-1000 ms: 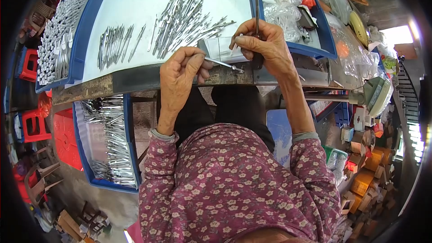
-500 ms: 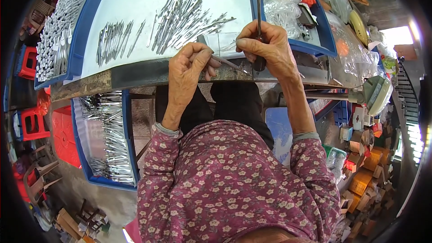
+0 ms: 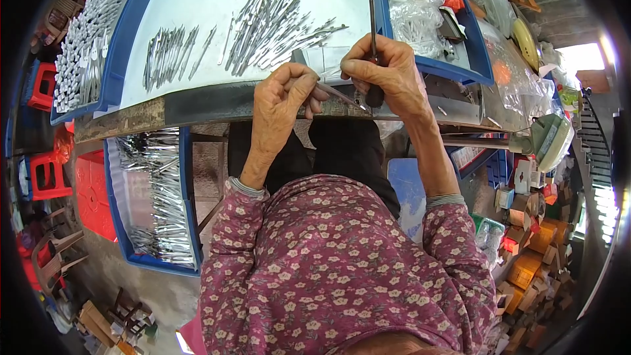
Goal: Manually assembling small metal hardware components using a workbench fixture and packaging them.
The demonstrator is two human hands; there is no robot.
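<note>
My left hand [image 3: 284, 100] pinches a thin grey metal piece [image 3: 336, 92] at the near edge of the white work surface [image 3: 197, 0]. My right hand [image 3: 388, 75] grips a dark-handled tool [image 3: 373, 59] whose thin shaft or cord runs up and away from me. The tool's tip meets the metal piece between the two hands. Just beyond the hands lies a loose heap of similar grey metal pieces [image 3: 269, 26], and a smaller row of metal pieces [image 3: 167, 52] lies further left.
A blue tray [image 3: 85, 33] of packed metal pieces sits at far left. A blue bin [image 3: 158, 197] of shiny bagged pieces stands below the table at left. Clear plastic bags [image 3: 414, 6] lie at right. Red stools [image 3: 39, 171] and cardboard boxes [image 3: 539, 243] stand on the floor.
Both hands have drawn closer together, and the left hand has brought the metal piece up to the tool's tip.
</note>
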